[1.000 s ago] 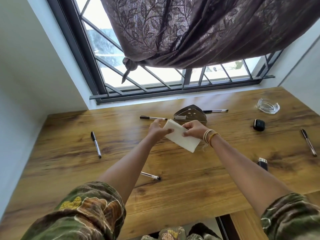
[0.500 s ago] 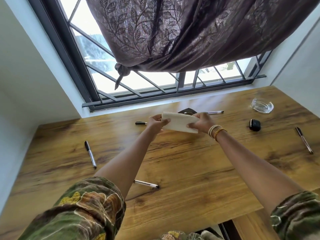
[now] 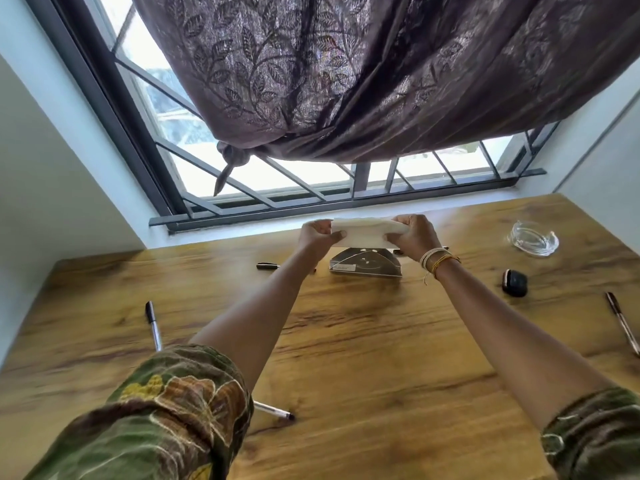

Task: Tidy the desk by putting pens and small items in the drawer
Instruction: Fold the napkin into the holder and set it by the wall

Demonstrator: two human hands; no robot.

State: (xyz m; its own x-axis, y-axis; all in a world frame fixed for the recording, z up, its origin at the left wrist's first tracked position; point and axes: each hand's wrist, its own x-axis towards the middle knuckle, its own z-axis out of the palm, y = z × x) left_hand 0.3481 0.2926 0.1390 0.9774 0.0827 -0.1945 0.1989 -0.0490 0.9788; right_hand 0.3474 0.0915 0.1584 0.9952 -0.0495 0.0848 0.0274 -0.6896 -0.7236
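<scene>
A white stack of paper napkins (image 3: 363,231) hangs flat and level just above a metal napkin holder (image 3: 365,267) near the desk's far edge. My left hand (image 3: 317,234) grips its left end and my right hand (image 3: 414,237) grips its right end. Pens lie scattered on the wooden desk (image 3: 363,341): one black-capped pen (image 3: 153,325) at the left, one (image 3: 267,266) beside my left forearm, one (image 3: 273,410) near the front partly under my sleeve, one (image 3: 623,322) at the right edge. No drawer is in view.
A glass ashtray (image 3: 533,237) sits at the far right. A small black case (image 3: 515,282) lies in front of it. Behind the desk are a barred window (image 3: 311,188) and a knotted brown curtain (image 3: 346,81). White walls close in left and right.
Both hands have lifted the napkin stack from in front of the holder, turned it level and carried it away from me over the holder. The camera has tilted upward.
</scene>
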